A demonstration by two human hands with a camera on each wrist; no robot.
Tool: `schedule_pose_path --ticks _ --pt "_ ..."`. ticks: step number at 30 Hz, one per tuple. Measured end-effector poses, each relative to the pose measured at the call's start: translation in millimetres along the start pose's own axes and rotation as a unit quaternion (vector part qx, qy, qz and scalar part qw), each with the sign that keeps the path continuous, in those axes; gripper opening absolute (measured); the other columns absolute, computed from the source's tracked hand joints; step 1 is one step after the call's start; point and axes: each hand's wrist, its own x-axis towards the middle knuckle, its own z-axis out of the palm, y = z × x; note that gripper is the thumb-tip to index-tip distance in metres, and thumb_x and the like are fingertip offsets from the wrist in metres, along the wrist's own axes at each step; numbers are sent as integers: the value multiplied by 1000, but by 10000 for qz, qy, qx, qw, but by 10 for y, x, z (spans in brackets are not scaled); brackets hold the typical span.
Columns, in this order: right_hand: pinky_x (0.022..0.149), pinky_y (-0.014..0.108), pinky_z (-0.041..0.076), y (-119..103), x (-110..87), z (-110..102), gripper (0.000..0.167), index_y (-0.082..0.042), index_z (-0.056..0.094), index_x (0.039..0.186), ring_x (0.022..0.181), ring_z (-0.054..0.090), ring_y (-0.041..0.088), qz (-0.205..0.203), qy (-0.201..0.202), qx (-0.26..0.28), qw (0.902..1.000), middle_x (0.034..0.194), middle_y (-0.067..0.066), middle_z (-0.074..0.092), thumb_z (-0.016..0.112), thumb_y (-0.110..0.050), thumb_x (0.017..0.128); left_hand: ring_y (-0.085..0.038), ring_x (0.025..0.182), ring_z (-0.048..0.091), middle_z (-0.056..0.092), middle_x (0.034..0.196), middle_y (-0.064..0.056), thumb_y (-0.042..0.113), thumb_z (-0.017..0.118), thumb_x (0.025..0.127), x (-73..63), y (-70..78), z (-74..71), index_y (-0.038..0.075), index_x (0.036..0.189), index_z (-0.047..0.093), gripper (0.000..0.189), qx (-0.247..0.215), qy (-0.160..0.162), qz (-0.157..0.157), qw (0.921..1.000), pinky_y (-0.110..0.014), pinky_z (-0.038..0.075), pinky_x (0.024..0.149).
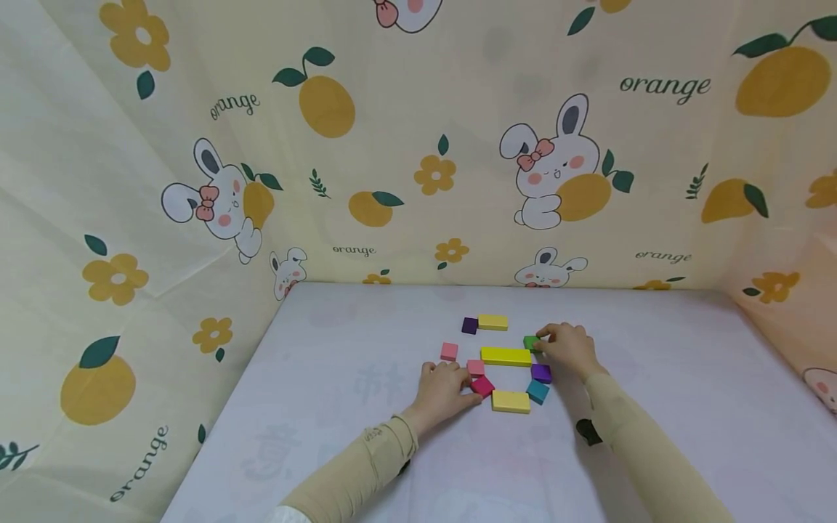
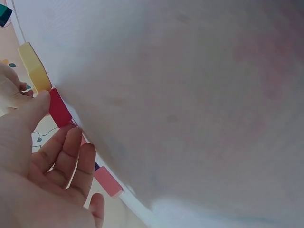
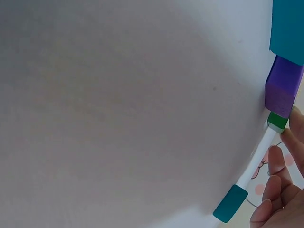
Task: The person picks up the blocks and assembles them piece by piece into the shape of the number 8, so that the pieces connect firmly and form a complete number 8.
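Colored blocks form a rounded outline on the table. My left hand point(image 1: 443, 392) pinches the red block point(image 1: 482, 386) at the outline's lower left, thumb at one end and fingertips at the other. Beside those fingers lies a pink block point(image 1: 475, 368). On the right side, my right hand point(image 1: 570, 350) holds a small green block point(image 1: 530, 343) between thumb and fingertip. Below it sit a purple block point(image 1: 541, 373) and a blue block point(image 1: 538, 391). A long yellow block point(image 1: 506, 356) crosses the middle, and a shorter yellow block point(image 1: 511, 402) lies at the bottom.
Farther back, a dark purple block point(image 1: 470, 325) touches a yellow block point(image 1: 492, 322). Another pink block point(image 1: 449, 351) lies left of the outline. In the right wrist view, a teal block point(image 3: 230, 204) lies past the green one. A patterned curtain point(image 1: 392, 160) encloses the white table point(image 1: 340, 349).
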Motion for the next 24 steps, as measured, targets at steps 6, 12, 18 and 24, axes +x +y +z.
schedule_pose_path --ticks 6,12,18,24 --pt "76 44 37 1 -12 26 40 -6 62 117 92 44 34 31 -9 68 10000 100 17 61 63 -30 86 -9 77 52 55 72 11 46 71 77 -5 -23 4 20 85 65 27 -94 86 37 9999 -39 36 85" --pt "76 43 36 1 -31 30 40 -6 61 118 92 44 33 75 -2 158 9998 99 17 61 63 -31 86 -8 70 52 56 71 8 29 70 80 -25 -59 -31 18 80 66 12 -170 135 268 9994 -33 37 75" --pt "77 43 36 2 -52 20 40 -6 62 117 92 44 33 97 35 224 9997 99 16 61 63 -31 87 -8 68 54 61 73 6 23 68 80 -22 -157 -99 17 78 68 7 -264 354 374 9983 -26 34 65" --pt "77 44 37 -10 -58 12 40 -5 61 118 92 45 33 75 8 251 9997 100 17 61 62 -30 87 -10 68 52 59 74 4 22 68 81 58 -286 -157 14 87 67 10 -682 690 63 9953 -28 35 69"
